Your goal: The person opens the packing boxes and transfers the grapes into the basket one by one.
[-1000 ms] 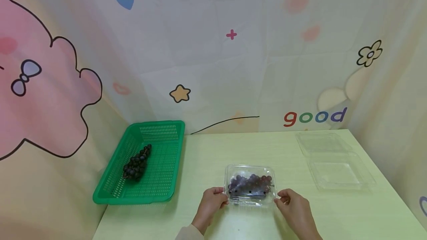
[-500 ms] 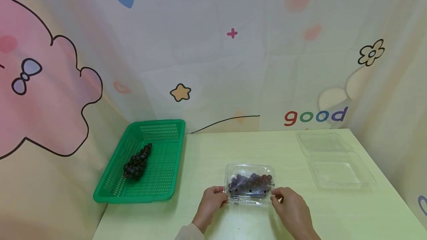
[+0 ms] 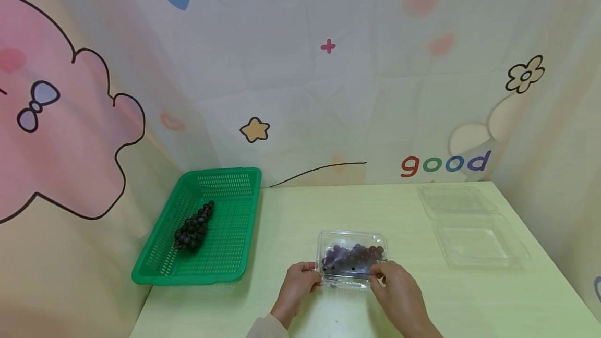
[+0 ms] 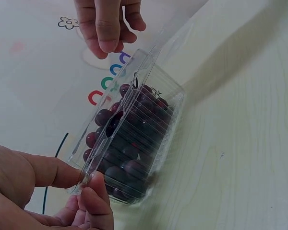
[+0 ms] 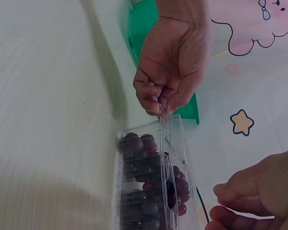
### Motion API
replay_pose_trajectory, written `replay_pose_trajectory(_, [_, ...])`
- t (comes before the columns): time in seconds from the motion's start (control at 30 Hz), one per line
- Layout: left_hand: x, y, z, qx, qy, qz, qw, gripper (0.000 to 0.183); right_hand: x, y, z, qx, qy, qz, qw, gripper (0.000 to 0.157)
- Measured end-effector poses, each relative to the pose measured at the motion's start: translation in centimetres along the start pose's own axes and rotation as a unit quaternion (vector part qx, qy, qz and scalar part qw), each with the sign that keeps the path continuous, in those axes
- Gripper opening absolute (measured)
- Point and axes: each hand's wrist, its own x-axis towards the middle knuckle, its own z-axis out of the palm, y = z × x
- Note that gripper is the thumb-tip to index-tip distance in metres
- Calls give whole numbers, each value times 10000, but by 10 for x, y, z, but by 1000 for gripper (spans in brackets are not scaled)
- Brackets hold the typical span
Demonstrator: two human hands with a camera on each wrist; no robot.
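Observation:
A clear plastic clamshell box (image 3: 328, 244) with dark grapes (image 3: 354, 257) inside sits on the table, its lid down over them. My left hand (image 3: 298, 286) pinches the rim at the box's near left corner; in the left wrist view the thumb and fingers of that left hand (image 4: 48, 191) grip the lid edge. My right hand (image 3: 399, 293) is at the near right side of the box. In the right wrist view, the right hand (image 5: 259, 191) has its thumb and fingers loosely bent and a little apart from the rim, holding nothing.
A green plastic basket (image 3: 230, 244) stands at the left, with a bunch of dark grapes (image 3: 192, 231) lying in it. Another clear clamshell (image 3: 479, 244) lies unfolded at the right of the pale table (image 3: 291, 213). A printed curtain (image 3: 300, 93) hangs behind the table.
My right hand has let go of the box's near right corner and moved left along its front edge. The left hand keeps its pinch at the left corner.

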Motion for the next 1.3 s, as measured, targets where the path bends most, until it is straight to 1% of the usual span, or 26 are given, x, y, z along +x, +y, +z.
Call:
replay_pose_trajectory(0.17, [0,0,0,4,-11,13,10000,26,0,-8,4,-13,21,-179,9998,9])
replay_pose_trajectory(0.33, [3,-3,0,53,25,-19,10000,27,0,-15,12,-39,29,-372,9993,11])
replay_pose_trajectory(0.6, [5,-5,0,17,31,8,10000,28,0,-26,23,91,133,-726,9972,16])
replay_pose_trajectory(0.8, [2,-4,-1,2,-17,10,10000,27,1,-33,30,-79,173,-1049,9943,19])
replay_pose_trajectory(1.1, [4,-5,0,13,-9,14,10000,28,3,-44,37,-132,124,-1278,9916,19])
replay_pose_trajectory(1.3, [3,-3,-1,-9,-18,-36,10000,25,8,-51,40,-187,144,-1439,9893,17])
